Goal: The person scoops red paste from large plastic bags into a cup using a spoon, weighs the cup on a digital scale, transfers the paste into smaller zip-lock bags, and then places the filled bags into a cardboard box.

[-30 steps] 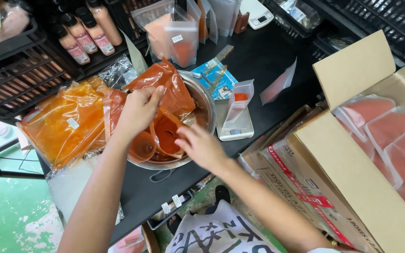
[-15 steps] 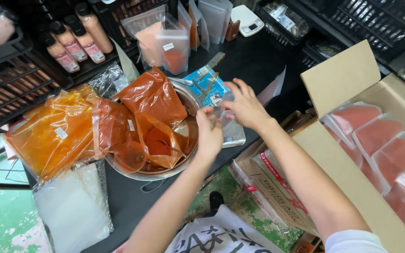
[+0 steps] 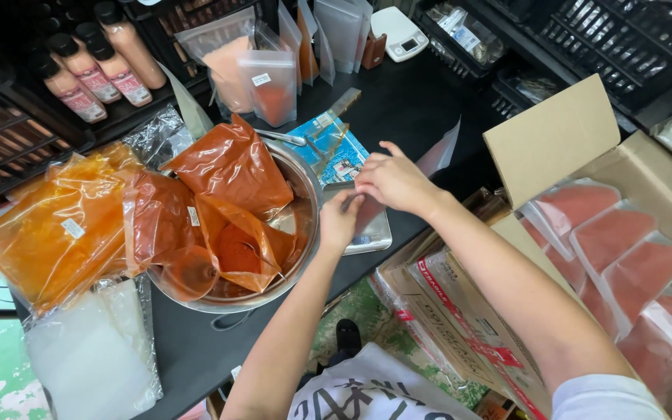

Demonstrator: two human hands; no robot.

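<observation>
Your left hand (image 3: pixel 341 220) and right hand (image 3: pixel 393 180) pinch a small clear pouch (image 3: pixel 369 211) over the scale (image 3: pixel 367 229), right of the steel bowl (image 3: pixel 302 233) — bagging underway — next calls for steady placement.

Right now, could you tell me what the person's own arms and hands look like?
Both forearms are bare, with no gloves, watch or rings visible on the left hand or right hand. A short white sleeve covers the right upper arm.
</observation>
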